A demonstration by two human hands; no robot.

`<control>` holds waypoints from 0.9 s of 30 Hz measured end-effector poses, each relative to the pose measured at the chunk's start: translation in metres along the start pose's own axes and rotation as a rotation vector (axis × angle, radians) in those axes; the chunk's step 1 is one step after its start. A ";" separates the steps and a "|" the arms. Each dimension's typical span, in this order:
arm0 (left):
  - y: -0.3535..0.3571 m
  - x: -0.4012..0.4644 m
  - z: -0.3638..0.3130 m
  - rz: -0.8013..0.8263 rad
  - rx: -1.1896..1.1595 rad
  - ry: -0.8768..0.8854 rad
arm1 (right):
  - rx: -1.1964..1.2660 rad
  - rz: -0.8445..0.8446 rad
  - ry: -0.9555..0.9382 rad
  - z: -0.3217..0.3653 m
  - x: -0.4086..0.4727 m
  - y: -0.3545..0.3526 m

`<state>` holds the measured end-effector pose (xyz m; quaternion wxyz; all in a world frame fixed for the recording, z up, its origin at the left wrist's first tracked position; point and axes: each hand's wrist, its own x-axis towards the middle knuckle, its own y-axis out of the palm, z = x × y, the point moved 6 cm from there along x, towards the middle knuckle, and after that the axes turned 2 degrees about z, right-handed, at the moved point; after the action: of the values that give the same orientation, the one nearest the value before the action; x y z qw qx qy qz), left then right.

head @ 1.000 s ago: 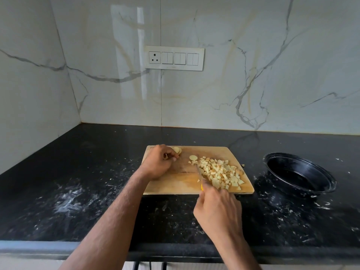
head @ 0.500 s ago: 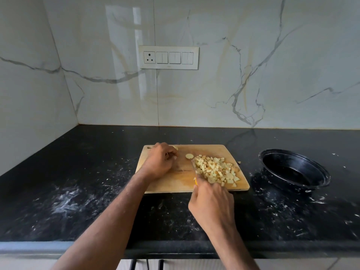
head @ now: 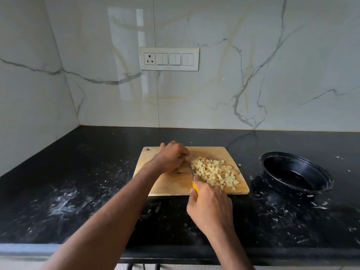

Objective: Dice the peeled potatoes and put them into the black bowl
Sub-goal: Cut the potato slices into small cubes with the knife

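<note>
A wooden cutting board [head: 167, 184] lies on the black counter with a heap of diced potato [head: 214, 173] on its right half. My right hand [head: 211, 209] grips a yellow-handled knife [head: 192, 172], its blade lying along the heap's left edge. My left hand [head: 171, 158] rests curled on the board just left of the blade, fingers bunched at the heap's near corner; what it holds is hidden. The black bowl [head: 296, 173] stands on the counter to the right of the board, with nothing visible inside.
A stray potato bit [head: 239, 165] lies off the board's right edge. The black counter [head: 78, 191] is smeared with white streaks left and right. Marble walls enclose the back and left, with a switch panel [head: 169, 59] on the back wall.
My left hand slid right from the board's far left corner to the heap. The loose potato slices near it are no longer visible. The knife blade moved left along the heap's edge.
</note>
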<state>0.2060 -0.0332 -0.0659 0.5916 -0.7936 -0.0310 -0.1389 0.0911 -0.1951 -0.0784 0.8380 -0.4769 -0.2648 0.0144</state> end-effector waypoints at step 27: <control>-0.011 -0.059 0.023 -0.047 -0.469 -0.048 | -0.047 0.057 -0.100 0.009 -0.005 0.007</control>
<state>0.1512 -0.0011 -0.0771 0.3867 -0.9115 -0.0304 -0.1369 0.0845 -0.1856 -0.0819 0.8114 -0.5026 -0.2931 0.0559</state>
